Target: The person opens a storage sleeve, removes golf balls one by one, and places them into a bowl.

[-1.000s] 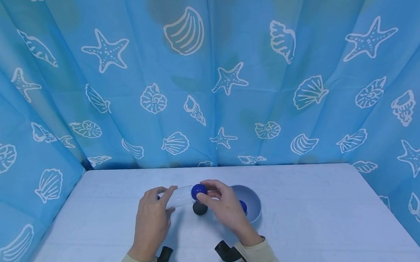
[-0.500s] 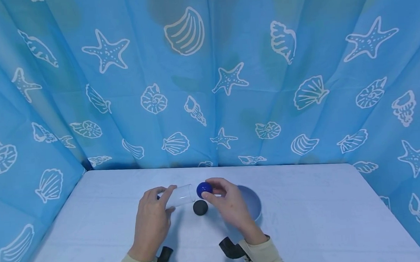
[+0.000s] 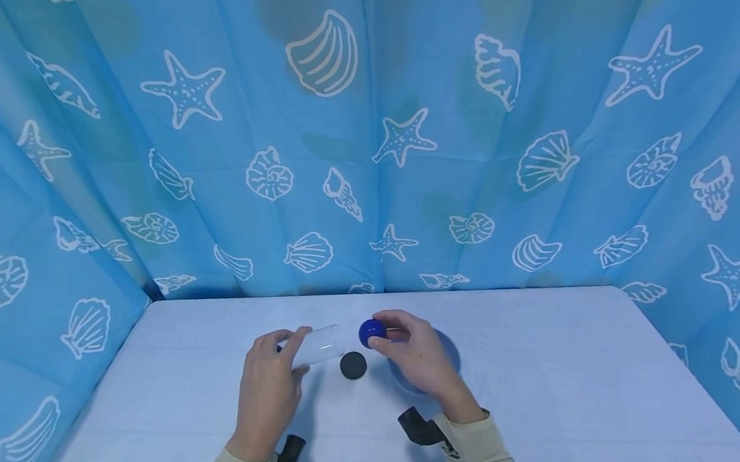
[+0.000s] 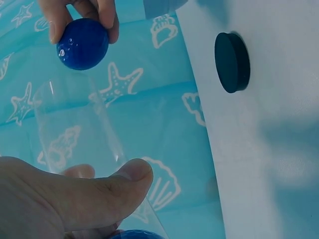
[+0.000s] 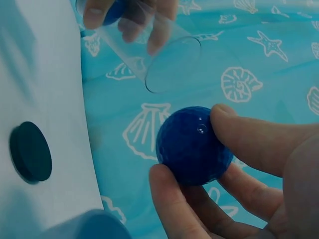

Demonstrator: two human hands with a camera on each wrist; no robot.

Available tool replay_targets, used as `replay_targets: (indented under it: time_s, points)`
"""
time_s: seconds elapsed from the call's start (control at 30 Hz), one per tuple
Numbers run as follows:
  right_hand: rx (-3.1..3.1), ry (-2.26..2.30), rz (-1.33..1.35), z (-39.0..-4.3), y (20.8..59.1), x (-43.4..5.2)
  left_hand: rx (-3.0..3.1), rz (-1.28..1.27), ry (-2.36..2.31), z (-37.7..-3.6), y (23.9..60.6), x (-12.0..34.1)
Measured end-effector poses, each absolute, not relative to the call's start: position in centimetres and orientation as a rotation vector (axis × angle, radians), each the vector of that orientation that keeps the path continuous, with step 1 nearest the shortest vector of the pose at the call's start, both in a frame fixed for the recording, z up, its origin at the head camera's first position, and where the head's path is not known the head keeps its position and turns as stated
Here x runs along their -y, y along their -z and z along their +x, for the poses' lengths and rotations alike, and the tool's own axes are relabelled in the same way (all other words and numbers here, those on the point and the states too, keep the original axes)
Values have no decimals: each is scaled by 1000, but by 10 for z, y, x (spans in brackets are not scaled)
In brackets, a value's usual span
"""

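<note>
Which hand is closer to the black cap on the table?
Left, narrowly: the left hand holds the clear tube just left of the black cap; the right hand pinches the blue ball above it.

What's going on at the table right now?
A person sits at a white table hung round with blue sea-shell curtains. The left hand holds a clear tube on its side, open end toward the right hand, with a blue ball inside near the fingers. The right hand pinches another blue ball just off the tube's mouth, apart from it. A dark round cap lies on the table below, and a blue bowl sits under the right hand.
</note>
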State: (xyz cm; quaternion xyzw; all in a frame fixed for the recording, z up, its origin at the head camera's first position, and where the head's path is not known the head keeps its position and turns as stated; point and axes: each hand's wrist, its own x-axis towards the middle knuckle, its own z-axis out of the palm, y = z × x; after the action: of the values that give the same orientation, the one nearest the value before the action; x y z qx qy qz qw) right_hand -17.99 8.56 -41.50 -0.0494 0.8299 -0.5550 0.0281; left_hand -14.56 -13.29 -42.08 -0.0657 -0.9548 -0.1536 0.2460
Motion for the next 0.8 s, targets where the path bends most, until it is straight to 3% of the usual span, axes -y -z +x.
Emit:
replay_targets:
  time_s: [0.8]
  points:
    - [-2633,1505,-76,-188,416,-110,2620,-172,408,-146,422,131]
